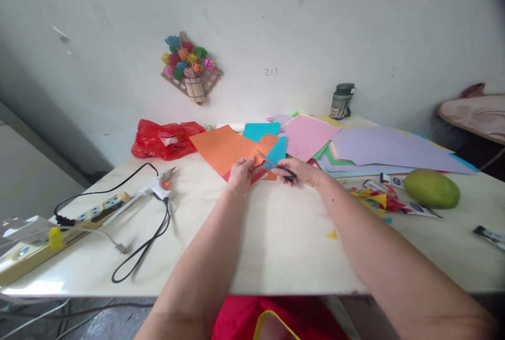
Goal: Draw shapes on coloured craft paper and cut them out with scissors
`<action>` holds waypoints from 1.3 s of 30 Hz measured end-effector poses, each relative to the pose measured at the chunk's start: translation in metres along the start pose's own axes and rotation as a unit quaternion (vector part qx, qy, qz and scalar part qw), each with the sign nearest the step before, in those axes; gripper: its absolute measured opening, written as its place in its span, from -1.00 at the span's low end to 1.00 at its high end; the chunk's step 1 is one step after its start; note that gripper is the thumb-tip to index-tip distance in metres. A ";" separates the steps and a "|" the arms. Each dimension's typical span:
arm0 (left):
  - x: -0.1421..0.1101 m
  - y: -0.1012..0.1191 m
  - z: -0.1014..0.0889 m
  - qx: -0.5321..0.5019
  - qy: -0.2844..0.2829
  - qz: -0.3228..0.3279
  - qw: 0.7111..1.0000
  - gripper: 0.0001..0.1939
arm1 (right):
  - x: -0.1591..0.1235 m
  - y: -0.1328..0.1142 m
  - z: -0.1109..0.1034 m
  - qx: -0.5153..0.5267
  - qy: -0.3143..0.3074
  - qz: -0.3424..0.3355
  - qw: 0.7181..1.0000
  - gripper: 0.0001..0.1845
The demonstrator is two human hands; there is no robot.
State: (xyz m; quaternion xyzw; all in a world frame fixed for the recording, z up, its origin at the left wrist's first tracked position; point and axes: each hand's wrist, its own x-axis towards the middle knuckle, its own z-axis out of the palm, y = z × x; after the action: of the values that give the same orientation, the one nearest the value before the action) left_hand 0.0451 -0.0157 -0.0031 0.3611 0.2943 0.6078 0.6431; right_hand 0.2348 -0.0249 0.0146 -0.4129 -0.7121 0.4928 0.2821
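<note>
My left hand (pixel 241 172) pinches a small piece of orange paper (pixel 266 143) by its lower left edge. In my right hand (pixel 296 170) is a pair of scissors (pixel 284 169) with black handles, its blades pointing up and left across the orange piece. Whether the blades are apart is too small to tell. Beneath and behind the hands lie a larger orange sheet (pixel 224 145) and a blue sheet (pixel 262 130). A bit of red paper shows under the left hand.
Left are a red plastic bag (pixel 165 139), a white glue gun (pixel 161 187) with its black cord, and a power strip (pixel 84 218). Right are stacked coloured sheets (pixel 386 148), paper scraps (pixel 369 199), tubes and a green fruit (pixel 432 188). A dark bottle (pixel 341 102) stands by the wall.
</note>
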 end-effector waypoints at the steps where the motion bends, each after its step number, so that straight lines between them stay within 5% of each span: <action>1: 0.000 0.000 0.000 0.000 -0.001 -0.002 1.000 -0.80 | 0.000 0.000 0.000 0.000 -0.001 -0.002 1.000 -0.65; 39: 0.001 0.003 -0.006 -0.033 0.000 -0.013 0.999 -0.92 | 0.007 0.006 0.002 0.017 0.023 -0.005 1.000 -0.64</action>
State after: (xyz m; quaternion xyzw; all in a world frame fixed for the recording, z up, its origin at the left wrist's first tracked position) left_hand 0.0386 -0.0136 -0.0039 0.3358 0.2785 0.6089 0.6625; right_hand 0.2318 -0.0183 0.0084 -0.4155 -0.6994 0.4935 0.3077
